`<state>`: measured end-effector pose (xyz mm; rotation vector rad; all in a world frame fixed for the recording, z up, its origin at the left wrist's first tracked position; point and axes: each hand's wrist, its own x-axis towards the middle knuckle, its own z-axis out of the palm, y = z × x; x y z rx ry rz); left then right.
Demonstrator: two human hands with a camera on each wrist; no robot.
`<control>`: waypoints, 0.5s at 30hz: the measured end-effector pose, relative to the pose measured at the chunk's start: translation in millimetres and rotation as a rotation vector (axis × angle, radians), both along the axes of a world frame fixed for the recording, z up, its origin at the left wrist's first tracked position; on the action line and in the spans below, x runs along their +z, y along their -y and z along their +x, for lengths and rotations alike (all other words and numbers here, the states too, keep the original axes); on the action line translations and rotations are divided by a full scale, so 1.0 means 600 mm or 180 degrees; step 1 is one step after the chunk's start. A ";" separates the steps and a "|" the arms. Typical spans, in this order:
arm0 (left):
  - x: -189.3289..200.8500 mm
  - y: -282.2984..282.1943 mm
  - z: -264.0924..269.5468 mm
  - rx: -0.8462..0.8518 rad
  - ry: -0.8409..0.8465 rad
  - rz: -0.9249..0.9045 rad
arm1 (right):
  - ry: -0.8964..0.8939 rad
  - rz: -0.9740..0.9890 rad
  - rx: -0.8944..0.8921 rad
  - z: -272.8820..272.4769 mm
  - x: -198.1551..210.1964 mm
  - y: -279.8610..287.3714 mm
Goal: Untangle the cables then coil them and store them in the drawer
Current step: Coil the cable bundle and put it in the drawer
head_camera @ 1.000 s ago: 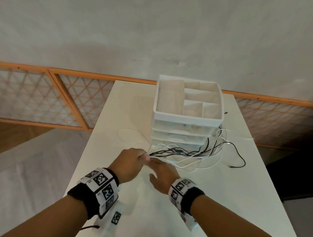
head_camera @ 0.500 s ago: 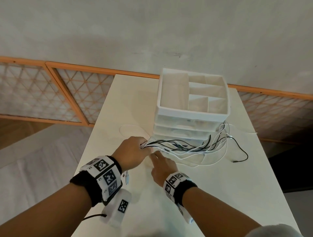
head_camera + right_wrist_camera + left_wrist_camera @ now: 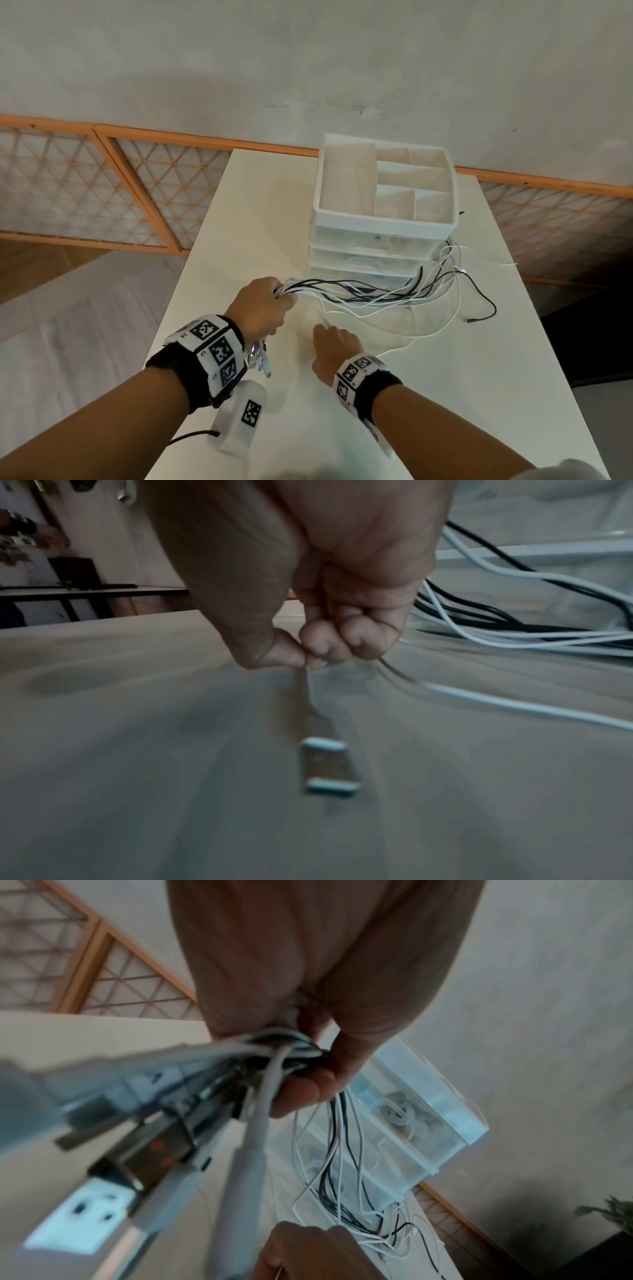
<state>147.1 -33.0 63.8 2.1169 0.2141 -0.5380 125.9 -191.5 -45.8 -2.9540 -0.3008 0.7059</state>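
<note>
My left hand (image 3: 262, 310) lifted, fist round cables (image 3: 359, 291); right hand (image 3: 318, 647) now pinches one plug lead at 6 o'clock of drawers (image 3: 376, 260). Gathering continues.

Since a second ago my left hand (image 3: 262, 310) has lifted its bundle of black and white cables (image 3: 356, 291) off the white table (image 3: 219, 246), so the strands now run taut and nearly level across the front of the drawer unit (image 3: 383, 219) instead of sagging on the surface. The plug ends (image 3: 260, 359) that were hidden now dangle below that fist. My right hand (image 3: 337, 349), which sat right against the left, has drawn back toward me and apart from it, pinching a single white cable (image 3: 514, 710) whose connector (image 3: 329, 767) hangs beneath the fingers.
</note>
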 end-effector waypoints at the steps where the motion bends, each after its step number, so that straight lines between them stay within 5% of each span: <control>1: -0.002 0.002 -0.003 0.0145 -0.0094 -0.0170 | -0.0093 0.0076 -0.0089 -0.008 0.003 0.010; 5: -0.003 0.013 -0.016 0.0613 -0.0446 -0.0878 | -0.0309 0.0860 -0.0690 -0.027 0.040 0.050; 9: 0.005 0.030 -0.022 0.0825 -0.0731 -0.1378 | -0.0392 0.2490 -0.1458 -0.034 0.103 0.079; 12: 0.017 0.051 -0.024 0.0702 -0.0765 -0.1633 | -0.0406 0.3455 -0.1687 -0.034 0.143 0.086; 15: 0.028 0.071 -0.029 0.0276 -0.0654 -0.1638 | -0.0269 0.3661 -0.1672 -0.036 0.173 0.078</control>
